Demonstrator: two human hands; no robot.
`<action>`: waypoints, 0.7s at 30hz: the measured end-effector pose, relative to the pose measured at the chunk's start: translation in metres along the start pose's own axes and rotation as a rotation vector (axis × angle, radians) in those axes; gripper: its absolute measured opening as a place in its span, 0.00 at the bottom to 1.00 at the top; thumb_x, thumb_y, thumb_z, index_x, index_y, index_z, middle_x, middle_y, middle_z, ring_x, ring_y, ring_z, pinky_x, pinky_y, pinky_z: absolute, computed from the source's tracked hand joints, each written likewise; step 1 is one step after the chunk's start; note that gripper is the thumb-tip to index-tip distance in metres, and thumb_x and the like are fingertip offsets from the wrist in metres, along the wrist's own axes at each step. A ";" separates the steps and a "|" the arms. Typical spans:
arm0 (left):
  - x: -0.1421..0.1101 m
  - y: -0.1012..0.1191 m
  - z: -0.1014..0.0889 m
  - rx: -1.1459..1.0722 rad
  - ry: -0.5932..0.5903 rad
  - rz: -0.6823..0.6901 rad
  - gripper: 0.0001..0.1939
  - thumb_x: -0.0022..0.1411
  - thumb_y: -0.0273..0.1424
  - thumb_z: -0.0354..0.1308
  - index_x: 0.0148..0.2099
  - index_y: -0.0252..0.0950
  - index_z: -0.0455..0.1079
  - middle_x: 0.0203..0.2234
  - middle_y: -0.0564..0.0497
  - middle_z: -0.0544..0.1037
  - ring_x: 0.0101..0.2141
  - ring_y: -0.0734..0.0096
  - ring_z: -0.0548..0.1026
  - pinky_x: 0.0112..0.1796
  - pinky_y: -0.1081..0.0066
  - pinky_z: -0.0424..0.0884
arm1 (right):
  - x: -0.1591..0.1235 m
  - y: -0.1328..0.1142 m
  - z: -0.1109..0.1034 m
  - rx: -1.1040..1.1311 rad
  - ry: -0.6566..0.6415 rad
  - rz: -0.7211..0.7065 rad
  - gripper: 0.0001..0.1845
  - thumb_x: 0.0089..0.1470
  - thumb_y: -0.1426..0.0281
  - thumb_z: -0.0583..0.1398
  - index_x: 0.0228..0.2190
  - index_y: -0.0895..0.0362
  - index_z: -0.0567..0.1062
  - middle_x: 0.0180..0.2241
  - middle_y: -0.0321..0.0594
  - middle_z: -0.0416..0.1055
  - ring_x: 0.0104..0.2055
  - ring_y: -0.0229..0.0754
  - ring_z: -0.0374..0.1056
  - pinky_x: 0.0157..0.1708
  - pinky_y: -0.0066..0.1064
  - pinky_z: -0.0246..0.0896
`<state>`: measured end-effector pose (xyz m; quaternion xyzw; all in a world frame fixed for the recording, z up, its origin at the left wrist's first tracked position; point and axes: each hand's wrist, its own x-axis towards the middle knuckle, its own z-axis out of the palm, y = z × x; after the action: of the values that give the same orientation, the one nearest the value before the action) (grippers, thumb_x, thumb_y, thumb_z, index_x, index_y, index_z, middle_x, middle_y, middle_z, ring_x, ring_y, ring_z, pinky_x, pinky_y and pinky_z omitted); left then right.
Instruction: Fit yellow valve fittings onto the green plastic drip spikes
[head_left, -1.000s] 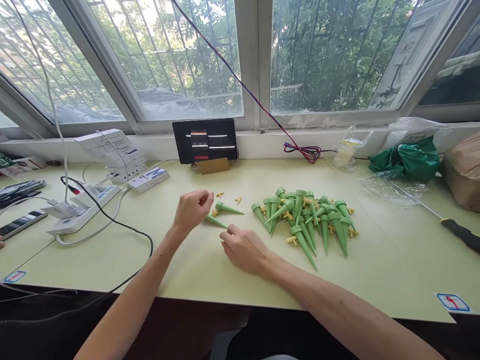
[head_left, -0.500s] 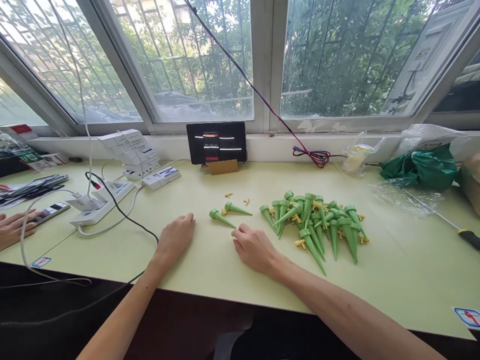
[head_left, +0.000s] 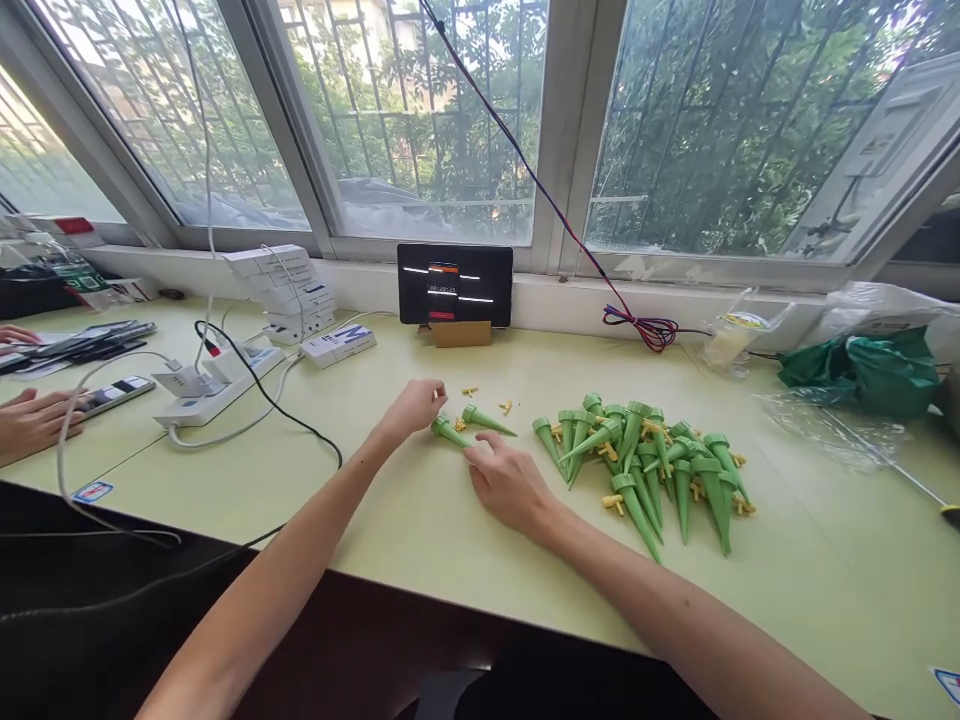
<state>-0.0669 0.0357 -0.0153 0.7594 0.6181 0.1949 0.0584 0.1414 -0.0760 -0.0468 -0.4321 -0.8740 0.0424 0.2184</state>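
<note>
My left hand (head_left: 415, 406) reaches forward with its fingers curled at the wide end of a green cone spike (head_left: 450, 432) lying on the pale green table (head_left: 420, 520). My right hand (head_left: 508, 482) rests on the table just right of that spike, fingers loosely bent, fingertips near its tip. A second green spike (head_left: 486, 419) lies just beyond. Small yellow fittings (head_left: 469, 391) are scattered behind them. A heap of green spikes (head_left: 645, 465) with yellow fittings lies to the right.
A dark tablet (head_left: 454, 285) leans at the window sill. A power strip (head_left: 217, 380) with cables, white boxes (head_left: 289, 290), and another person's hand (head_left: 30, 422) by a phone are at the left. Red-blue wire (head_left: 645, 328) and green plastic bags (head_left: 862, 370) are at the right.
My left hand has moved from the table forward to the near spike's wide end. My right hand has shifted slightly toward the spike. The view has tilted and shifted.
</note>
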 end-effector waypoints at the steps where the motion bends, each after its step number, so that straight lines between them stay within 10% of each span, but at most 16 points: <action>1: 0.003 0.001 0.002 -0.028 -0.009 0.005 0.08 0.57 0.30 0.54 0.28 0.38 0.73 0.21 0.49 0.76 0.24 0.66 0.73 0.27 0.70 0.65 | 0.001 0.000 0.000 0.004 0.008 -0.008 0.15 0.66 0.72 0.49 0.45 0.55 0.74 0.56 0.48 0.66 0.34 0.39 0.70 0.32 0.31 0.60; 21: -0.020 0.021 0.017 -0.403 -0.001 0.055 0.22 0.65 0.44 0.48 0.25 0.36 0.66 0.17 0.54 0.70 0.21 0.72 0.68 0.25 0.73 0.63 | -0.005 0.005 0.007 0.065 -0.036 0.013 0.18 0.61 0.80 0.50 0.43 0.55 0.77 0.48 0.43 0.69 0.28 0.34 0.65 0.30 0.28 0.56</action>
<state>-0.0447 0.0141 -0.0287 0.7492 0.5454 0.3157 0.2039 0.1449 -0.0765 -0.0556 -0.4297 -0.8730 0.0798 0.2164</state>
